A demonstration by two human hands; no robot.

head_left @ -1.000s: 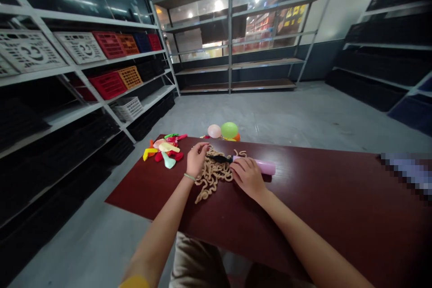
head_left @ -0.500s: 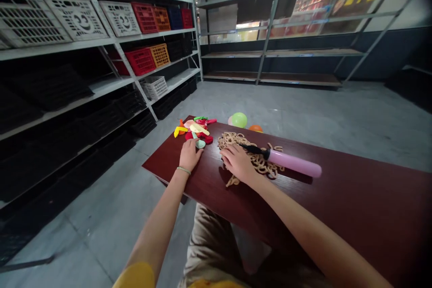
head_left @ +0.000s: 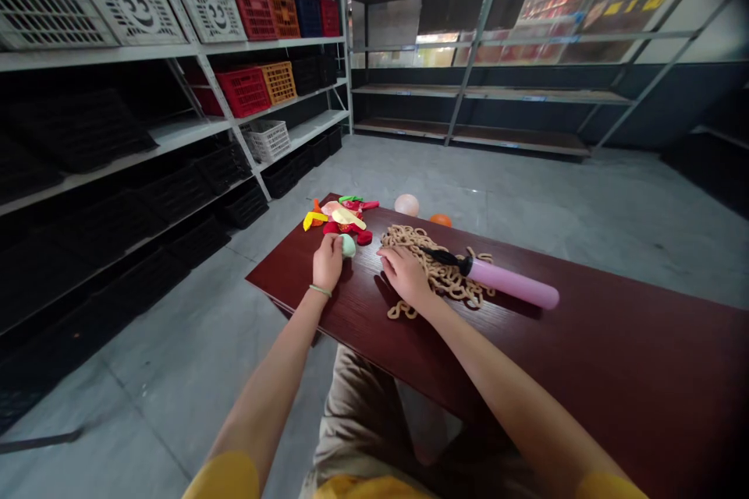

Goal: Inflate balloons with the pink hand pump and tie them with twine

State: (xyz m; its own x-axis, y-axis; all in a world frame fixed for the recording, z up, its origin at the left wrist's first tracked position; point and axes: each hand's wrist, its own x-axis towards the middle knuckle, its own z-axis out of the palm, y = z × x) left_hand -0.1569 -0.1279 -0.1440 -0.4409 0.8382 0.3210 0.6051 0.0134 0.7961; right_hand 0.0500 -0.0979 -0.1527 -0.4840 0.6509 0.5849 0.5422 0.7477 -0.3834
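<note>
My left hand (head_left: 328,260) is closed at the fingertips on a limp mint-green balloon (head_left: 348,246), lifted just over the table near its left end. Just beyond it lies a pile of uninflated balloons (head_left: 349,218) in red, yellow, cream, pink, orange and green. My right hand (head_left: 405,273) rests at the left side of a heap of looped tan cord (head_left: 450,281), its fingers curled together and pointing left; whatever may be between them is hidden. A pink hand pump (head_left: 515,284) with a black nozzle end lies across the cord.
The dark red table (head_left: 614,351) stretches off to the right. Past its far edge are a pale pink inflated balloon (head_left: 406,205) and an orange one (head_left: 441,220). Shelving with crates (head_left: 243,91) stands on the left, and a metal rack (head_left: 403,90) at the back.
My left hand has raised and turned the mint-green balloon. My right hand has shifted slightly left, its fingers drawn together. The green inflated balloon beyond the table is no longer visible.
</note>
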